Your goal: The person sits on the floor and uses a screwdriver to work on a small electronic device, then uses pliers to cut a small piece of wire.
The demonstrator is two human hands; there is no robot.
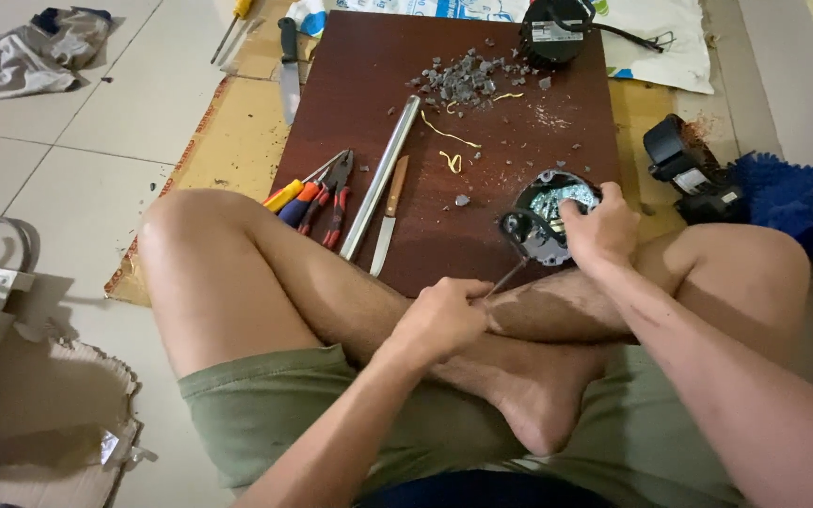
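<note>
From the head view, my left hand is clenched on a thin metal tool, tip at the dark motor housing, which my right hand grips, fingers curled over it, at the brown board's near edge above my crossed legs. I judge the tip could slip toward my leg. The housing holds pale windings.

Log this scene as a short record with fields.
Left hand: grip shut on thin metal tool, tip at the motor part
Right hand: grip on round motor part
Surface: brown board
Beside left knee: pliers, metal tube, knife
Far end: grey chips, black motor
</note>
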